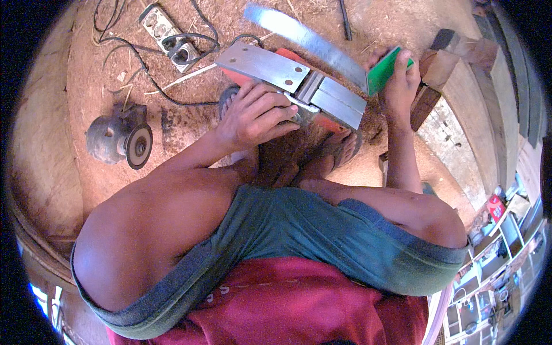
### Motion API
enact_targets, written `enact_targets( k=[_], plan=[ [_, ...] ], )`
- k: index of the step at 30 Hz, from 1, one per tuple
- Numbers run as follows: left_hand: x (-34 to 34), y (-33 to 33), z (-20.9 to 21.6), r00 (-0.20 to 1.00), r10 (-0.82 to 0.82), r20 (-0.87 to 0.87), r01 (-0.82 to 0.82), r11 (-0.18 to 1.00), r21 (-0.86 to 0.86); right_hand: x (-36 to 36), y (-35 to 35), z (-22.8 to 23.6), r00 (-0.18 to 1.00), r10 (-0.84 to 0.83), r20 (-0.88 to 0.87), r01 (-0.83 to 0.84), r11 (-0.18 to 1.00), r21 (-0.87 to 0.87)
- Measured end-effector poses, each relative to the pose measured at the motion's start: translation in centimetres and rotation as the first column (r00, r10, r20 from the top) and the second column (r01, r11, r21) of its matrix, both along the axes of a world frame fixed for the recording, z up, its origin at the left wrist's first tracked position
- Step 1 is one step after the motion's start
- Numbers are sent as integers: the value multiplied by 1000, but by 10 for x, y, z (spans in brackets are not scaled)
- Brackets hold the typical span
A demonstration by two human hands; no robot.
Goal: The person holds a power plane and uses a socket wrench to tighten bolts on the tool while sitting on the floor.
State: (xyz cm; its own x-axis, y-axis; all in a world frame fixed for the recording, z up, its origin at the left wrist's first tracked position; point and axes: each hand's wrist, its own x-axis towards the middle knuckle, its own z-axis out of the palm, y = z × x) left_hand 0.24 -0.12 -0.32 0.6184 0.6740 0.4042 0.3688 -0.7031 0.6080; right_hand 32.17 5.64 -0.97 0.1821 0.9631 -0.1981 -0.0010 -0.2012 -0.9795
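Left grip (256, 115) on one planer (293, 86); right grip (399, 77) holds one saw (313, 40).

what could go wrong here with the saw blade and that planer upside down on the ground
The right hand holds the saw by its green handle, its blade passing close over the upturned planer; a slip could bring it against the left hand steadying the planer. Bare feet in sandals sit just below. Cords from the power strip trail nearby and could snag.
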Motion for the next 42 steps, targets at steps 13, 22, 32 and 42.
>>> enact_targets(
  k=[13, 22, 32, 42],
  plan=[
    [-5, -4, -4, 999, 8, -42, -6, 999, 50, 6, 23, -25, 532, 144, 834, -540, 817, 203],
    [-2, -1, 1, 999, -17, -41, 18, 999, 31, -25, 32, 3, 267, 685, 678, -914, 404, -48],
    [0, 0, 0, 1000, -16, -17, 16, 1000, 21, -28, 30, 0, 191, 568, 800, -934, 355, -29],
    [-2, -1, 0, 999, -25, -33, 25, 1000, 9, -24, 28, -6, 209, 555, 805, -928, 372, -16]
  ],
)
